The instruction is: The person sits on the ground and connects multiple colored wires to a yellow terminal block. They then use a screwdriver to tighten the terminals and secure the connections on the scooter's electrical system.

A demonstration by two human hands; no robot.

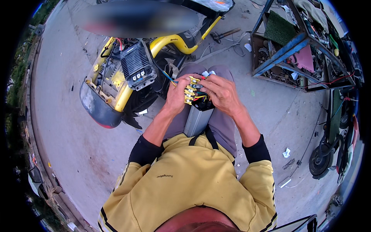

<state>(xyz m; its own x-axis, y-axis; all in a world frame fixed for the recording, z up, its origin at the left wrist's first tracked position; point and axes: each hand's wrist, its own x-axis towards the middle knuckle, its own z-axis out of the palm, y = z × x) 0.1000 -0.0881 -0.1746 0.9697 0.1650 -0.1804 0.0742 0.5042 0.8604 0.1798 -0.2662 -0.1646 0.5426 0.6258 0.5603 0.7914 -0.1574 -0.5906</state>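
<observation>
My left hand (176, 96) is closed on a yellow terminal block (189, 95) with a row of metal screws. My right hand (223, 94) pinches at the block's right side, its thumb and fingers close to the screws; whatever lies between them is hidden. Thin coloured wires (200, 97) run from the block toward the open black end of a grey metal case (199, 120), which rests between my thighs. Just left of my left hand, a black finned controller box (139, 66) with several metal terminals sits on a scooter, and a blue-and-yellow wire leads from it toward my hands.
The scooter's yellow frame tube (174, 41) and dark rear cover (99, 105) stand ahead and left. A hammer (224, 34) lies on the ground beyond my knees. At right stand a blue metal rack (284, 56) full of parts and a wheel (320, 160).
</observation>
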